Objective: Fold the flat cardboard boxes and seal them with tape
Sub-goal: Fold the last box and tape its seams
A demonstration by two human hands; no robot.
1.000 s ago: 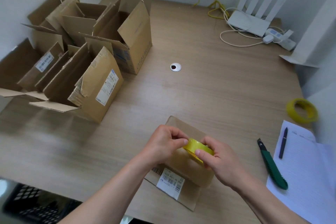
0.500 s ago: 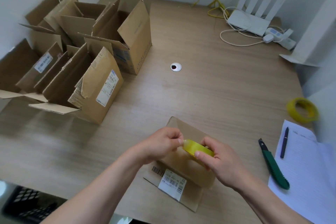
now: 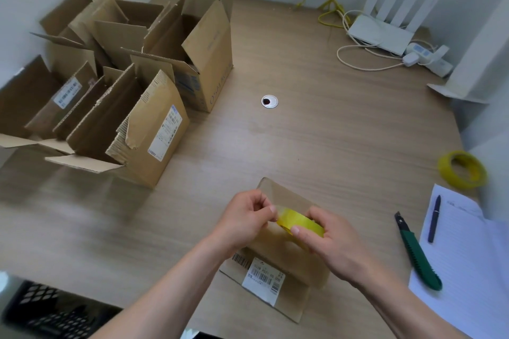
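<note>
- Down at the near edge of the table (image 3: 316, 132), a small cardboard box (image 3: 275, 281) lies under both hands, its barcode label facing up and its near corner close to the table edge.
- The right hand (image 3: 327, 242) grips a yellow tape roll (image 3: 298, 221) above the box, fingers curled round it, thumb on its near side.
- The left hand (image 3: 245, 219) pinches at the roll's left rim, thumb and fingertips closed together there; whether a tape end is lifted I cannot tell.
- To the right, a green knife (image 3: 418, 256) lies just beside a notebook (image 3: 468, 270) with a pen (image 3: 434, 219) on it.
- Further right, a second tape roll (image 3: 461, 169) sits near the table's right edge.
- Mid-table is bare wood around a cable hole (image 3: 269, 101), with open room on all sides.
- Left side, a cluster of open boxes (image 3: 132, 96) stands with flaps up, back to the wall.
- Far right corner, a white router (image 3: 385, 27) and cables (image 3: 358, 60).
</note>
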